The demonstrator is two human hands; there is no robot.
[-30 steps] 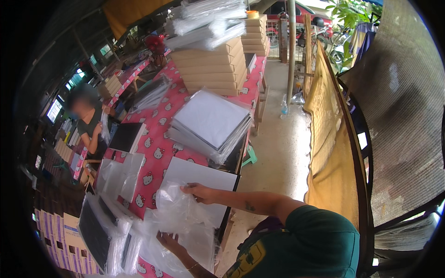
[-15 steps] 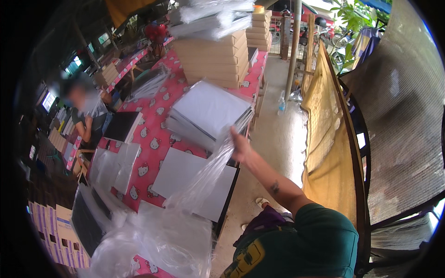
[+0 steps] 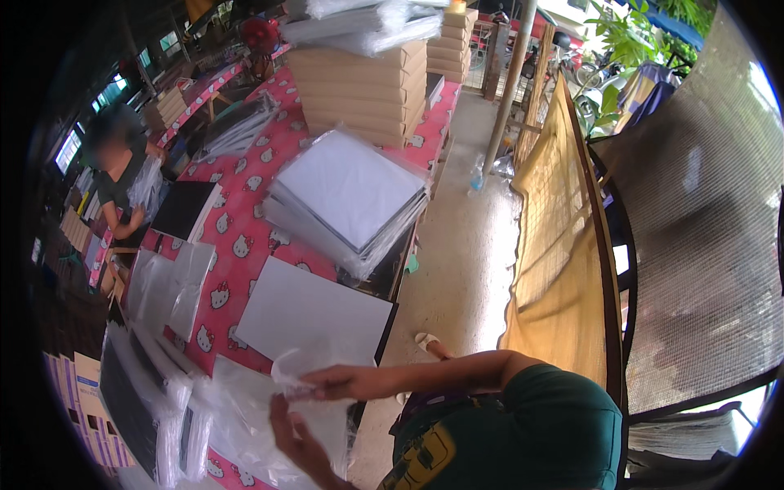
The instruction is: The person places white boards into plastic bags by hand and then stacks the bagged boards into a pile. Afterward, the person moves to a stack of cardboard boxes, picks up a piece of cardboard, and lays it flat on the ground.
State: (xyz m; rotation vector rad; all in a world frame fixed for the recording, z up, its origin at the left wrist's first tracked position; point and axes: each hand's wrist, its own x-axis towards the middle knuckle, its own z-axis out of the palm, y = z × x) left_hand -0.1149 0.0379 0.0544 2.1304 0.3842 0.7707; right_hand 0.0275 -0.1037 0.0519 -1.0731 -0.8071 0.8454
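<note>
A flat white board (image 3: 314,314) lies on the table's near end, over a dark sheet. Just in front of it my right hand (image 3: 335,382) pinches the edge of a clear plastic bag (image 3: 245,408). My left hand (image 3: 292,437) grips the same bag from below, fingers closed on the film. The bag hangs crumpled over the table edge between both hands. Beyond the board sits a stack of white boards wrapped in clear plastic (image 3: 347,196).
The table has a red patterned cloth (image 3: 237,237). Tall piles of flat cardboard boxes (image 3: 359,82) stand at its far end. More clear bags (image 3: 167,282) and dark sheets lie at the left. A seated person (image 3: 122,167) handles plastic there. A concrete walkway (image 3: 465,261) and a mesh fence (image 3: 555,269) run on the right.
My right arm was stretched out toward the wrapped stack, pulling the bag up. It has come back near my body, and both hands now hold the bag's edge.
</note>
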